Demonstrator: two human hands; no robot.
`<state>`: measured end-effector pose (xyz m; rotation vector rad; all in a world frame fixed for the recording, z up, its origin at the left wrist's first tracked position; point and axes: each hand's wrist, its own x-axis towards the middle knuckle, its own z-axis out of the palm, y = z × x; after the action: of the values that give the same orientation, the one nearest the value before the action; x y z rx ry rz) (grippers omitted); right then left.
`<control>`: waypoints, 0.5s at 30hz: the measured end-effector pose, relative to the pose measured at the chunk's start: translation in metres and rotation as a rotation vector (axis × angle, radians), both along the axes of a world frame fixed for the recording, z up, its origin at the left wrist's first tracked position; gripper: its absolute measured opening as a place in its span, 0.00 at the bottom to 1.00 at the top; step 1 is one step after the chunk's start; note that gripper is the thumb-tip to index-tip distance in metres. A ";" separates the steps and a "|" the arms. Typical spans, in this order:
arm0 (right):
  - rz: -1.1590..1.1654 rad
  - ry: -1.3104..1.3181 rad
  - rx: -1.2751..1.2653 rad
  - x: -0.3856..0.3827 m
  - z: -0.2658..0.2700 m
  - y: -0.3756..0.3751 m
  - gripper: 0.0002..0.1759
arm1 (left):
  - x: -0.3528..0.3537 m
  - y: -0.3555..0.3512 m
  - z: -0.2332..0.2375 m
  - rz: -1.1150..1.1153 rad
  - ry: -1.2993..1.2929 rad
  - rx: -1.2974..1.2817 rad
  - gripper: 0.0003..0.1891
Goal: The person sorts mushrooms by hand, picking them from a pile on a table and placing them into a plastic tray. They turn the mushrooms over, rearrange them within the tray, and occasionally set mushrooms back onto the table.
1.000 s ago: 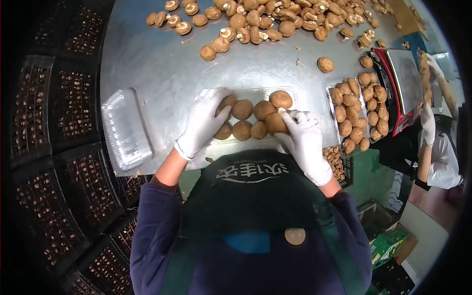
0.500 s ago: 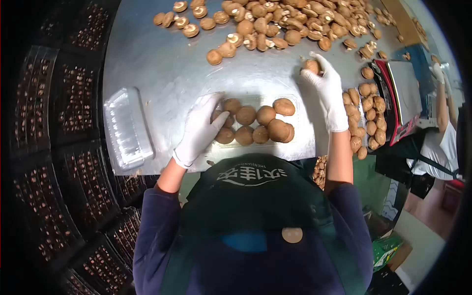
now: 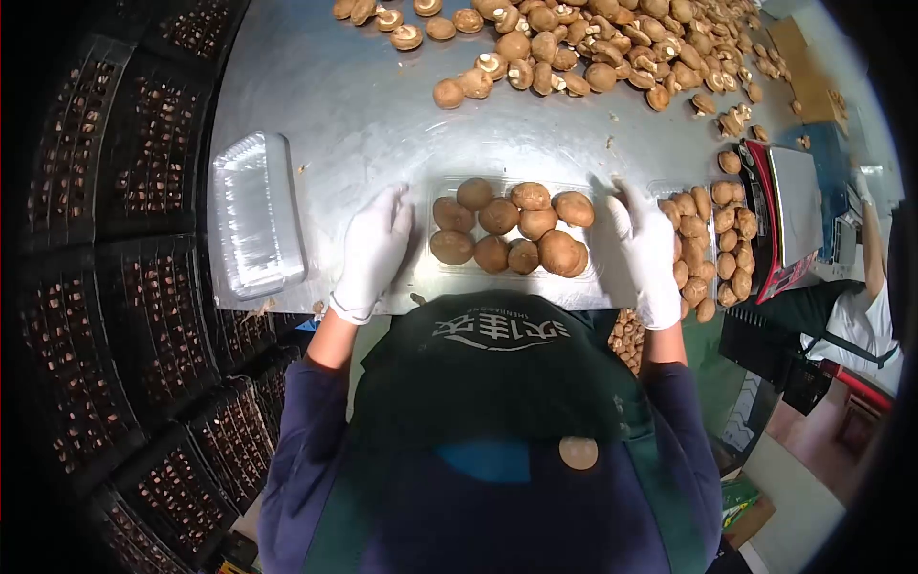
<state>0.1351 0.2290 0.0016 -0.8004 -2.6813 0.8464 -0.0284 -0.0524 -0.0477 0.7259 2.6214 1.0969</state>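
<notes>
Several brown shiitake mushrooms [image 3: 497, 216] lie caps up in a clear plastic tray [image 3: 442, 184] on the metal table before me. Just left of the tray is my left hand [image 3: 376, 251], white-gloved and empty, its fingers extended and the thumb apart. On the opposite side my right hand [image 3: 643, 251], also gloved, stands open with nothing in it, fingers pointing away from me. Its fingertips are a little blurred. Neither hand clearly touches the tray.
Loose mushrooms [image 3: 612, 48] are heaped at the table's far side. An unfilled clear tray [image 3: 256, 215] sits at left; filled trays [image 3: 690, 239] stand right, beside a red scale [image 3: 792, 206]. Black crates [image 3: 153, 163] of mushrooms line the left. A co-worker [image 3: 861, 316] is at far right.
The mushroom that was in my right hand is no longer there, and that hand has come down beside the tray. My left hand has moved left, off the mushrooms. The view has shifted slightly.
</notes>
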 end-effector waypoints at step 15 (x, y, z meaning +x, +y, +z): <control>-0.308 0.167 -0.452 0.079 -0.016 0.006 0.17 | 0.011 0.049 0.026 -0.111 -0.594 0.325 0.11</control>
<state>0.2142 0.2347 -0.0143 -1.1416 -2.1692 1.3847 -0.0178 -0.0035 -0.0213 0.4916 1.9124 1.4538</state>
